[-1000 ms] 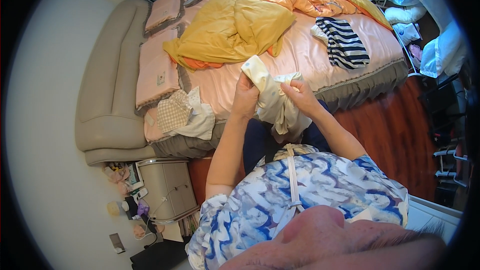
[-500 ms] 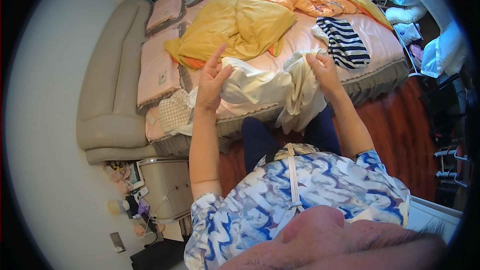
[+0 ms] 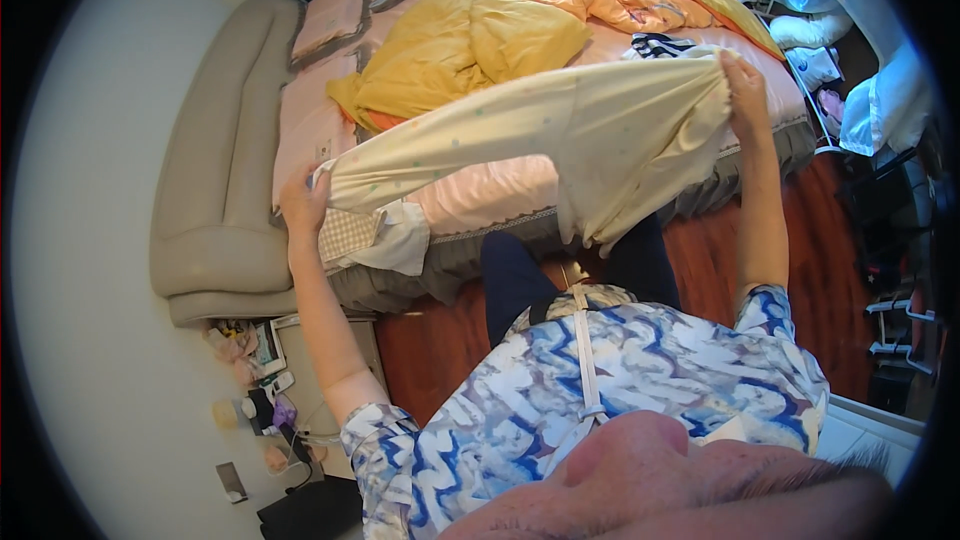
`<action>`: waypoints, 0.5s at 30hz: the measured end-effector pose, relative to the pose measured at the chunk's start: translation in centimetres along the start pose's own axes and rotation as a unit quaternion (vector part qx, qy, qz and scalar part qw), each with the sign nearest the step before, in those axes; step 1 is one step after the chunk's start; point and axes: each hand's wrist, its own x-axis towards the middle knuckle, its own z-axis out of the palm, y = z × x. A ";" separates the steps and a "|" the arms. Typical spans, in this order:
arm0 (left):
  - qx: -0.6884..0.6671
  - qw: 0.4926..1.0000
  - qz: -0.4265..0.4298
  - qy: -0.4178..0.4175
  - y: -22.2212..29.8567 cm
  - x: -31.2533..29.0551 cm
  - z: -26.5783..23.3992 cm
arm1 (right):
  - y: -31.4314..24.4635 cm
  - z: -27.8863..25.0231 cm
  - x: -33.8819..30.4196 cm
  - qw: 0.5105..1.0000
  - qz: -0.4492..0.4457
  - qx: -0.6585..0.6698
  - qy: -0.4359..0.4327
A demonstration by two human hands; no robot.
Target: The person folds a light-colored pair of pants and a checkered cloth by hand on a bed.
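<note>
A pair of cream pajama pants (image 3: 565,115) with small pale dots is stretched sideways between my hands, above the near edge of the bed. My left hand (image 3: 304,202) is closed on the end of one leg. At the other end, my right hand (image 3: 745,95) grips the gathered waist. The second leg hangs down in front of my knees. Behind the pants, the black-and-white striped garment (image 3: 660,44) on the bed is mostly hidden. A beige checked cloth (image 3: 350,233) and a white cloth (image 3: 405,240) lie at the bed's near left corner, by my left hand.
The bed (image 3: 490,190) has a pink sheet, with a rumpled yellow quilt (image 3: 470,50) across its far half. A padded headboard (image 3: 215,160) stands at the left. Below it is a cluttered nightstand (image 3: 330,365). A rack with light-blue cloths (image 3: 885,100) stands at the right.
My hands have moved far apart, the left one down and leftward, the right one up and rightward. The bunched pants are now pulled out long, and my left fingers have closed on the leg end.
</note>
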 end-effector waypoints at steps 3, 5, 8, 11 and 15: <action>0.049 0.996 -0.073 -0.031 -2.4 -2.5 1.4 | -1.5 -0.3 -0.5 0.993 -0.035 0.094 0.058; 0.101 0.993 -0.062 0.009 -4.3 -4.0 2.9 | -1.1 0.1 0.4 0.996 -0.047 0.064 0.044; 0.100 0.991 -0.081 0.039 -4.7 -4.1 4.0 | -1.5 0.4 2.0 0.997 -0.069 0.031 0.021; 0.091 0.988 -0.097 0.074 -5.3 -3.8 5.6 | -6.2 3.1 1.1 0.989 -0.107 0.096 0.024; 0.110 0.979 -0.145 0.095 -5.3 -3.5 6.2 | -7.5 2.5 5.4 0.984 -0.155 -0.084 0.001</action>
